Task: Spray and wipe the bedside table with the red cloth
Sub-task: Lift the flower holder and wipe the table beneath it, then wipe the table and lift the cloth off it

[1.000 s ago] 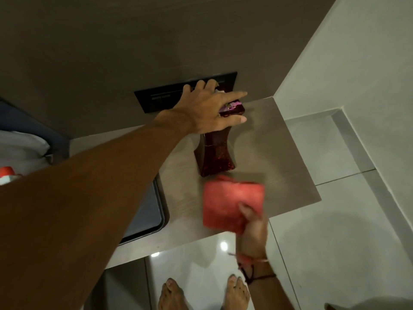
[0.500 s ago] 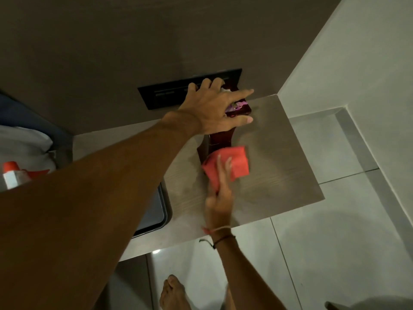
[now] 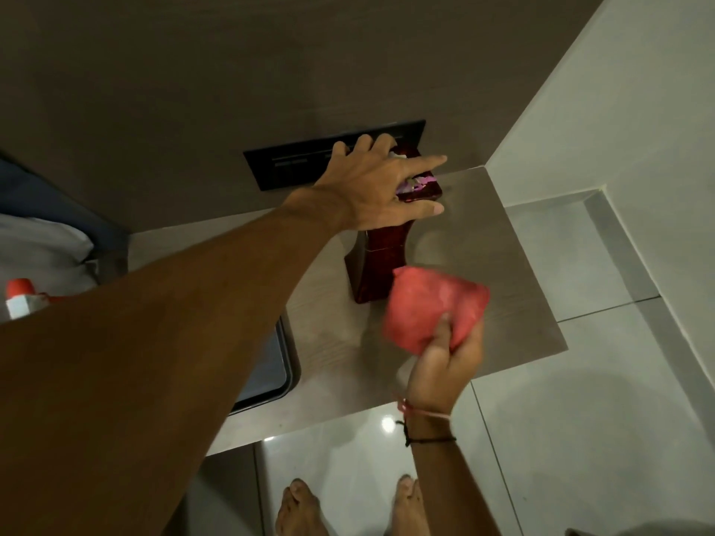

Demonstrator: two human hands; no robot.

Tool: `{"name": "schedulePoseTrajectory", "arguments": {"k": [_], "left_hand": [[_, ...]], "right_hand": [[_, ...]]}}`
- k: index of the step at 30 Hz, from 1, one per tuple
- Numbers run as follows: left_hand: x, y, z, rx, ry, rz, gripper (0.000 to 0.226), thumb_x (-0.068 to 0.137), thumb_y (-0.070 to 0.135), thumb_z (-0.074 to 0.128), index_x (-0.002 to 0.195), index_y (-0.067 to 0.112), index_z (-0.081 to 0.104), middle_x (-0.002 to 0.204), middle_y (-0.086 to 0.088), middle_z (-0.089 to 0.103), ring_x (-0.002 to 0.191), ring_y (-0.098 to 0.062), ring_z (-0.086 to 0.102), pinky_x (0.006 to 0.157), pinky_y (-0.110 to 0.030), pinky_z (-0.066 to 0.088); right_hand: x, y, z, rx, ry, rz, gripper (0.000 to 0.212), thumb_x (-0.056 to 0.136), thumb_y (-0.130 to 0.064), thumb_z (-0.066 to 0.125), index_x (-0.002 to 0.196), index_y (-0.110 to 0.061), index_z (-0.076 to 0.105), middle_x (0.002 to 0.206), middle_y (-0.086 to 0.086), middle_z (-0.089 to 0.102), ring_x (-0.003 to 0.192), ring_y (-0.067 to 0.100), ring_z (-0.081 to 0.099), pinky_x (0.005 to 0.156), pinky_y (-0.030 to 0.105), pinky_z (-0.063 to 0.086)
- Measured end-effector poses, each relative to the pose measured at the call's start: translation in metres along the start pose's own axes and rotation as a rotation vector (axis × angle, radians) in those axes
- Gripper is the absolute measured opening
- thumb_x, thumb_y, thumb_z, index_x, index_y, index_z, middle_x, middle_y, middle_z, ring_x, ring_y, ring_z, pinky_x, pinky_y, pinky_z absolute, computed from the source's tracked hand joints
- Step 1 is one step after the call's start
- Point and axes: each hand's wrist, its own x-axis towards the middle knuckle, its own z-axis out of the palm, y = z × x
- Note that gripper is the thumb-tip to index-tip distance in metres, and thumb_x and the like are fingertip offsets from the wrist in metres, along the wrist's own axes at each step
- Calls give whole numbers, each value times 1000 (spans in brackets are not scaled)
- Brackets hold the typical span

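The bedside table (image 3: 499, 241) is a pale wood-grain top in the corner of the room. A dark red vase-shaped holder (image 3: 377, 265) stands on it, and my left hand (image 3: 371, 187) lies over its top with fingers spread, gripping the rim. The red cloth (image 3: 433, 303) is bunched in my right hand (image 3: 445, 361), just in front of the holder's base and over the table's front right part. The spray bottle (image 3: 21, 297), white with a red cap, lies at the far left on the bedding.
A black switch panel (image 3: 294, 164) is set in the wall behind the table. A dark tray (image 3: 271, 373) sits at the table's left, partly under my forearm. White bedding (image 3: 42, 245) lies to the left. My bare feet (image 3: 298, 508) stand on the glossy tiles below.
My right hand has pulled the red cloth back from the holder's base toward the front right of the table. My left hand stays on the holder's top.
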Motion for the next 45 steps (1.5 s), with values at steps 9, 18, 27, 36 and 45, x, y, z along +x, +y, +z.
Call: {"name": "schedulePoseTrajectory", "arguments": {"k": [9,18,27,36,45], "left_hand": [[-4,5,0,23,12,8,82,84,81,41,156,51,19,151,-20,39,135,-39,39,107,-61,30],[-23,22,13,93,73,13,85,84,82,38,158,47,17,154,-21,36,135,-39,38,108,-61,30],[-62,41,33,132,172,17,90,85,82,34,161,41,13,165,-20,23,153,-37,20,119,-70,13],[-218,16,81,-1274,157,-358,85,81,46,79,151,49,32,142,21,52,125,8,55,100,-13,48],[-227,-43,124,-1333,462,-1096,44,82,3,79,122,5,63,106,-10,73,99,-30,69,87,-34,61]], "right_hand": [[-36,78,12,-891,-557,-473,62,86,11,67,138,-23,62,161,22,31,149,47,26,116,65,36],[-16,18,-32,-196,-489,68,37,93,-4,56,116,-31,65,110,-22,71,109,5,65,92,14,51],[7,-12,-92,168,-605,713,68,60,-3,70,128,-5,63,125,17,69,117,40,63,91,48,58],[-7,-30,-19,30,-1047,717,66,60,14,63,123,-5,61,103,16,72,89,22,74,72,33,63],[-35,12,111,-171,-973,676,54,88,11,60,141,1,51,133,23,64,105,28,68,90,37,60]]}}
